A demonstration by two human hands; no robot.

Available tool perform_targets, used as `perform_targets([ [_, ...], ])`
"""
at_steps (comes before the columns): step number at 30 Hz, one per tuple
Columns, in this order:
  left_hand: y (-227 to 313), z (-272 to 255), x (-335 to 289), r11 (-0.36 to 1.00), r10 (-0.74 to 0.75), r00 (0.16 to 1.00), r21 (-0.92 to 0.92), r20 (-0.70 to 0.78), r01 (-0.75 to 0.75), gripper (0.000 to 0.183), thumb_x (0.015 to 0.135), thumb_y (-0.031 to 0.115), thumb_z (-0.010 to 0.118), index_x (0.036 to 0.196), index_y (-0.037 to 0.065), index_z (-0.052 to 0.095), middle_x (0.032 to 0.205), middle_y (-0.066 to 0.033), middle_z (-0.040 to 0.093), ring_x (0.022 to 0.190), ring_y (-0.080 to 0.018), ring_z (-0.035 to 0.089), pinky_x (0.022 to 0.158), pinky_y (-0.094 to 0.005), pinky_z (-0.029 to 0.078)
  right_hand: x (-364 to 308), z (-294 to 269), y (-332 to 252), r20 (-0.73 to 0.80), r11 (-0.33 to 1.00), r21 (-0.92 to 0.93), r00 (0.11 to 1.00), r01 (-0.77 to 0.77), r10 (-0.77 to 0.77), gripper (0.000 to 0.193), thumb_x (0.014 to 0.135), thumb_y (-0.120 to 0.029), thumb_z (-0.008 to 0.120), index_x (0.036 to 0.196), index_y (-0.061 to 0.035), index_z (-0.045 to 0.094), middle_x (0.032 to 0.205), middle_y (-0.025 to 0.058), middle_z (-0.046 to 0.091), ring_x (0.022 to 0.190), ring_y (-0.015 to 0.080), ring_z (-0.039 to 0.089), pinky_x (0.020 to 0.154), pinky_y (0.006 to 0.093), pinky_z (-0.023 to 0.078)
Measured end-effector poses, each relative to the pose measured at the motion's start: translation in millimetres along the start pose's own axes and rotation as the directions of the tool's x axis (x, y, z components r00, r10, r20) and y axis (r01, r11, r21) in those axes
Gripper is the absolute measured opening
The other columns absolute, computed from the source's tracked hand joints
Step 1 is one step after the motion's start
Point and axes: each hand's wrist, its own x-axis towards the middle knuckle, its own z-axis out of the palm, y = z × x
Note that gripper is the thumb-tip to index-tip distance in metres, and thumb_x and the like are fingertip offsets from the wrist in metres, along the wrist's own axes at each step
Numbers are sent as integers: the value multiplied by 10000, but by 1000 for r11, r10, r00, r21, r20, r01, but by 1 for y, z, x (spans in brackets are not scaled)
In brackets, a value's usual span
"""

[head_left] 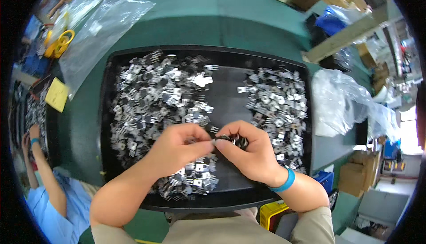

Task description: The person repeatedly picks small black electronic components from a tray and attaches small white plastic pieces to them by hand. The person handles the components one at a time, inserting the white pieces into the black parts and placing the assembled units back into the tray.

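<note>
Here, the right hand (254, 154) curls round a clutch of small black-and-silver parts (240, 141) above the black tray (228, 86). Just beside it, the left hand (174, 148) pinches narrowly (too blurred to tell whether on a part).

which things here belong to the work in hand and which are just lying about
In use:
- left hand and right hand, fingers together
- small parts in the right hand
- black tray
- larger left pile and smaller right pile of parts

Apparently just lying about:
- yellow paper
- clear plastic bag, right
- clear plastic sheet, left
</note>
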Motion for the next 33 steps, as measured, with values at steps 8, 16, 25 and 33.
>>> perform_targets([
  [8, -1, -2, 0, 980, 67, 997, -185, -45, -74, 107, 875, 101, 596, 929, 8, 596, 768, -54, 620, 588, -61, 500, 492, -172, 360, -35, -76, -67, -217, 989, -146, 975, 13, -45, 110, 799, -59, 673, 886, -14, 622, 833, 9, 616, 778, 80, 552, 711, 229, 432],
  [16, 0, -1, -5, 986, 93, 996, -136, -19, -94, 128, 888, 124, 596, 956, 17, 614, 783, -27, 628, 630, -36, 512, 532, -166, 389, -84, -135, -23, -113, 605, -795, 991, -45, -76, 134, 751, -72, 674, 856, -15, 613, 825, 161, 601, 815, 357, 587, 732, 391, 475],
  [25, -2, -4, -3, 964, 146, 989, -227, 16, -139, 196, 859, 38, 482, 1016, -11, 590, 832, -67, 615, 619, -48, 487, 488, -172, 341, -115, -135, -17, -105, 726, -670, 988, -155, 115, 373, 786, -31, 575, 1156, 17, 564, 1133, 199, 579, 1024, 335, 596, 853, 400, 486],
  [33, 3, 1, -1, 945, 227, 974, -236, -22, -225, 236, 884, 1, 438, 1089, -12, 553, 926, -109, 617, 595, -46, 458, 470, -169, 329, -121, -145, -9, -36, 577, -816, 999, -49, 34, 186, 806, -30, 557, 968, 21, 632, 898, 207, 634, 831, 382, 607, 745, 393, 498],
])
